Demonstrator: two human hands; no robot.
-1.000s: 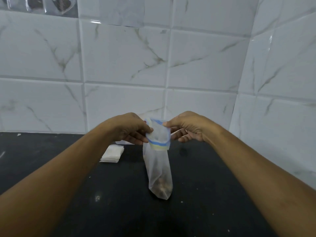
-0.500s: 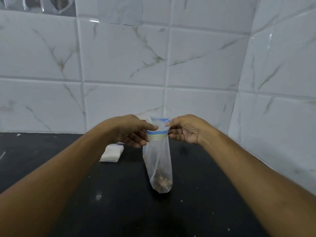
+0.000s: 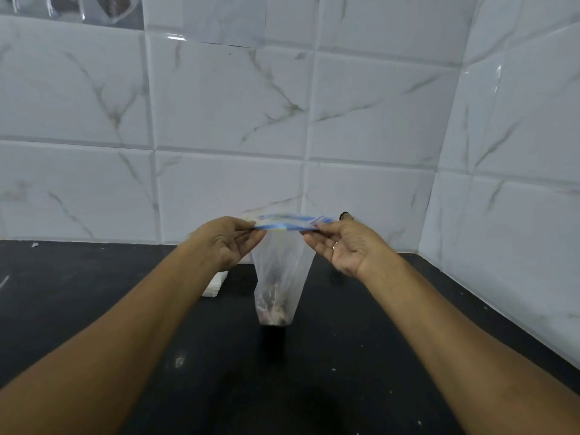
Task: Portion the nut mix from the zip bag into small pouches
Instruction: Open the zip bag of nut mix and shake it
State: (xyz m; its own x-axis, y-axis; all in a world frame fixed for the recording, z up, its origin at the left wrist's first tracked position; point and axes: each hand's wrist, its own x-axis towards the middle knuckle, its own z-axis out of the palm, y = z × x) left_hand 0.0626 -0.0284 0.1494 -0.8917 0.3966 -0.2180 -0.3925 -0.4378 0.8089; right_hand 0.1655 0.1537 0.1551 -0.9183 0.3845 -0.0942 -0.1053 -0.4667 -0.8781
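Note:
A clear zip bag [image 3: 281, 271] with a blue and yellow zip strip hangs above the black counter [image 3: 345, 356], a small heap of brown nut mix [image 3: 272, 313] gathered in its bottom tip. My left hand [image 3: 227, 243] pinches the left end of the zip strip. My right hand [image 3: 343, 246] pinches the right end, and the strip is stretched flat and wide between them. A stack of small white pouches [image 3: 216, 284] lies on the counter behind my left forearm, partly hidden by it.
White marble-look tiled walls [image 3: 232, 120] close the counter at the back and along the right side, forming a corner. Pale specks dot the counter near its front.
Both hands have moved apart, pulling the bag's top from a narrow bunched mouth into a wide flat strip. The bag now hangs as a wider funnel shape.

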